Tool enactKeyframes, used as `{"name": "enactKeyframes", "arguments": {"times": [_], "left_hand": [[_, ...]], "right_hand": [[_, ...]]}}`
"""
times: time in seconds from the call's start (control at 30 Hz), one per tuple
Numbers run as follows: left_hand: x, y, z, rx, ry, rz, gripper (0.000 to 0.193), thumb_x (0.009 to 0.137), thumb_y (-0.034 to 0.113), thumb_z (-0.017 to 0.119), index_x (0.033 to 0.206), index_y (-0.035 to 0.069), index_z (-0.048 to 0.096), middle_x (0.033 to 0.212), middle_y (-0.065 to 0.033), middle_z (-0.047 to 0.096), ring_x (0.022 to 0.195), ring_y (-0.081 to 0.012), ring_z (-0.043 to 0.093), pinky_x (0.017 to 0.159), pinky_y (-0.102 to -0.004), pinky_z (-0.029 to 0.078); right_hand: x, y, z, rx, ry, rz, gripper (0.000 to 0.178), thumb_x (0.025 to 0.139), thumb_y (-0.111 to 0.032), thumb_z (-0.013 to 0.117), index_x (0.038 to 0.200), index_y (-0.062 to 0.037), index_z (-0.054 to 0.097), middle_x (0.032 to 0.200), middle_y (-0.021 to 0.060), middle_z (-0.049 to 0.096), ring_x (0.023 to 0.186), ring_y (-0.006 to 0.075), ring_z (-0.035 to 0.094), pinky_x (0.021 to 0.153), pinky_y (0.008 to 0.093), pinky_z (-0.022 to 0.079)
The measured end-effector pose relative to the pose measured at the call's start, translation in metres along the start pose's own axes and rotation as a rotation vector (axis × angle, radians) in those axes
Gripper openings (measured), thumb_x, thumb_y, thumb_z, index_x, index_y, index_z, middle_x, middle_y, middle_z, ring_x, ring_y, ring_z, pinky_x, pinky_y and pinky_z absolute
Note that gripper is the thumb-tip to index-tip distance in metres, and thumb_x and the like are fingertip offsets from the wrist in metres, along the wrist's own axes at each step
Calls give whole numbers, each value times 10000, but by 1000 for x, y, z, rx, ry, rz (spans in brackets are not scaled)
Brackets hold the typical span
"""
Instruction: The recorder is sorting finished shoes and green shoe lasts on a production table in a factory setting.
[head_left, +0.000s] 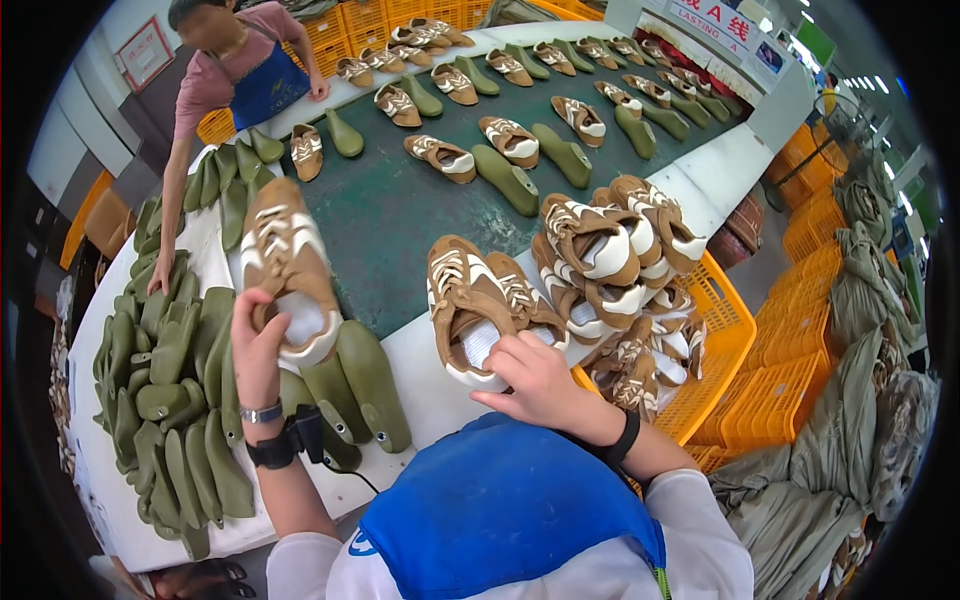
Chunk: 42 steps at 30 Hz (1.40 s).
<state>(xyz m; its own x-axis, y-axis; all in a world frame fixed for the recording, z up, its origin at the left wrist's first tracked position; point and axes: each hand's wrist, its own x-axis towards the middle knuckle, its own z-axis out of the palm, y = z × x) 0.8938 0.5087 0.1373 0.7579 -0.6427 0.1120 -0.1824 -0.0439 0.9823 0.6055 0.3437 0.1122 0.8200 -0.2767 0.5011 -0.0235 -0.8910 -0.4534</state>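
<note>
Gripped at its heel opening, a brown and white lace-up shoe upper (pixel 280 240) is in my left hand (pixel 258 345), toe pointing away, above the left edge of the table. My right hand (pixel 535 378) has its fingers closed over the collar of another brown and white shoe upper (pixel 458 275). A second upper (pixel 518 290) lies close against that one on its right. Beneath and beside my left hand, green shoe lasts (pixel 372 385) rest on the white tabletop (pixel 430 400). More uppers are heaped to the right of my right hand (pixel 600 240).
A pile of green lasts (pixel 185 440) covers the left table. Shoe uppers and lasts stand in rows on the green belt (pixel 385 215). A co-worker (pixel 240 65) reaches into the lasts at far left. A yellow crate (pixel 735 310) stands right, beside stacked crates (pixel 770 400).
</note>
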Motion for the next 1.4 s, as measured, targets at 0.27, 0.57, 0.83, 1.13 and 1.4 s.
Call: {"name": "enactKeyframes", "arguments": {"times": [0.27,0.57,0.83,1.13,1.4], "left_hand": [[-6,-25,-23,-324,155,-164,571,717,-74,464,1245,69,305,1121,-126,469,923,-187,511,796,-275,432],[-8,-26,-15,-429,138,-122,630,773,-52,461,1343,91,235,1243,-117,412,1066,-208,481,903,-300,398],[-1,-45,5,29,-20,0,273,831,-6,481,1099,-18,534,1075,-62,565,1026,-135,506,894,-242,378],[26,-61,-21,-461,146,-181,587,717,-116,448,1236,86,261,1102,-126,493,929,-185,526,796,-285,445],[159,-166,-137,-579,195,-280,550,720,47,564,1204,81,306,1042,-116,503,924,-235,519,757,-348,462]], "right_hand": [[-65,74,86,-62,-497,352,329,659,-191,702,891,-61,508,868,83,518,722,287,545,631,369,472],[-55,84,49,1798,116,1104,395,884,-395,436,1117,-80,492,905,33,576,654,122,526,515,246,412],[-36,62,19,2429,66,830,526,886,-500,345,1276,-153,412,1190,42,532,752,111,532,482,234,388],[-67,78,82,70,-740,311,310,726,-214,644,1000,-88,571,977,110,571,869,322,569,732,389,467],[-51,50,33,145,-397,555,350,738,-149,634,1073,-91,551,1059,121,555,764,263,613,685,326,498]]}}
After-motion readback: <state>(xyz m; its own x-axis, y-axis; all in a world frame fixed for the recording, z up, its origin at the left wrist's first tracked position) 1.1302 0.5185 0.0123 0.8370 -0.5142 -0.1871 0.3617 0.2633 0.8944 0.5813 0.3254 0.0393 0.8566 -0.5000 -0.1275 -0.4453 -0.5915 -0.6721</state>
